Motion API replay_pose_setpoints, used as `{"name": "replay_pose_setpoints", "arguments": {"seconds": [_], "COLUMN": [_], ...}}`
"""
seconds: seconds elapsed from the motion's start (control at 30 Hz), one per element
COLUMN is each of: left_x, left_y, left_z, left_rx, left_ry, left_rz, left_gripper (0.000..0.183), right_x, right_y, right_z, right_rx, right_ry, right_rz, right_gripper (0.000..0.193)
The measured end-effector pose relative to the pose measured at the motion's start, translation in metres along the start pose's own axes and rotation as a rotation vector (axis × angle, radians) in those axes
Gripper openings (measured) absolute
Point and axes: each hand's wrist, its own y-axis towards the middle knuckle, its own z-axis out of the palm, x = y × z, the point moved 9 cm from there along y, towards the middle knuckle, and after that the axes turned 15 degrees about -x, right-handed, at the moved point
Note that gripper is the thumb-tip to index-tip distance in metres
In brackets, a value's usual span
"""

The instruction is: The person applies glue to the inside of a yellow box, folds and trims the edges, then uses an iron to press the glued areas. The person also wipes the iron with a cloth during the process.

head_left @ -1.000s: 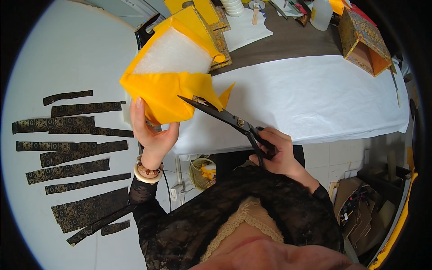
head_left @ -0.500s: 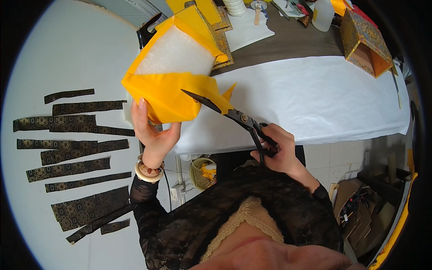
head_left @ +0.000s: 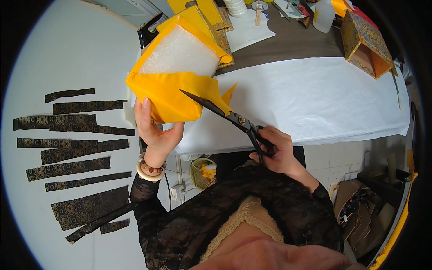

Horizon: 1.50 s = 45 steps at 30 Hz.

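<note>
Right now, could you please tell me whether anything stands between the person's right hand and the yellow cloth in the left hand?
Only the black scissors that the right hand holds: they span the gap, overlapping the yellow cloth in this view. Nothing else visible stands in the way.

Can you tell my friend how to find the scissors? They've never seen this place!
Start at the big white sheet. At its near edge, the right hand grips the scissors, pointing left over the yellow cloth. They're long, black and stiff with a shiny round pivot, unlike the soft, bright cloth beside them.
</note>
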Motion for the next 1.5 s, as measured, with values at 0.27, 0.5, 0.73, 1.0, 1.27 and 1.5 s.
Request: {"name": "replay_pose_setpoints", "arguments": {"seconds": [0.27, 0.5, 0.73, 1.0, 1.27, 1.5], "left_x": [-0.002, -0.014, -0.016, -0.022, -0.014, -0.012], "left_y": [0.002, 0.004, 0.003, 0.001, -0.007, -0.010], "left_z": [0.001, 0.001, 0.002, 0.009, 0.008, 0.009], "left_rx": [0.000, 0.020, -0.006, 0.010, 0.006, 0.018], "left_ry": [-0.016, 0.015, -0.008, -0.038, -0.063, -0.042], "left_rz": [0.003, 0.080, 0.061, 0.061, 0.001, -0.008], "left_gripper": [0.092, 0.093, 0.094, 0.097, 0.097, 0.096], "right_x": [0.005, 0.011, 0.010, 0.013, 0.013, 0.012], "right_y": [0.001, 0.003, 0.003, 0.005, 0.006, 0.003], "right_z": [-0.001, -0.006, -0.006, -0.003, -0.002, -0.002], "right_rx": [-0.041, -0.074, -0.083, -0.105, -0.130, -0.113], "right_ry": [-0.068, -0.082, -0.078, -0.073, -0.091, -0.115], "right_rz": [-0.100, -0.154, -0.137, -0.132, -0.138, -0.183], "right_gripper": [0.043, 0.046, 0.052, 0.052, 0.043, 0.046]}}
